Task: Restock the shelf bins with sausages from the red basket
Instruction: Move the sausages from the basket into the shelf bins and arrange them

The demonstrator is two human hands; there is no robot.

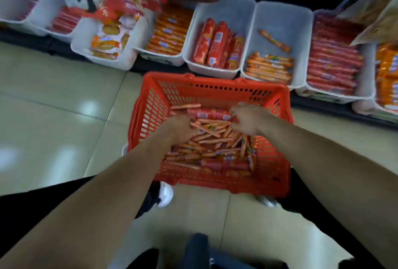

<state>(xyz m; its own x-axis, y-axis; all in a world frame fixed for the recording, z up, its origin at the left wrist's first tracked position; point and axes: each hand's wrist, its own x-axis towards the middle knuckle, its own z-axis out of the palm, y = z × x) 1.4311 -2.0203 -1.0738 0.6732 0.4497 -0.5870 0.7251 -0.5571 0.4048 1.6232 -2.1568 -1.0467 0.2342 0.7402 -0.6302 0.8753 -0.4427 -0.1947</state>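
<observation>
Down on the tiled floor point(53, 87), set against the front edge of the low shelf, stands the red basket point(150, 105), with both hands inside it. The left hand point(181, 127) is sunk into the left side of the heap and the right hand point(247, 119) is nearer the far right corner. They are apart, fingers turned down into the thin orange sausage sticks point(215, 139). Blur and the backs of the hands hide the fingertips, so I cannot tell whether either has a grip on anything.

The basket is well stocked. A loose tangle of sticks covers its bottom, and a few thick red sausages point(210, 114) lie among them. On the shelf, the white bin of matching orange sticks point(282, 23) is filled only along its front, with one stray stick further back. The bin of thick red sausages point(232, 10) beside it has bare space behind its row. The bin of dark red sausages point(333, 96) to the right looks nearly full. My judgement is that most of the restocking is left to do.
</observation>
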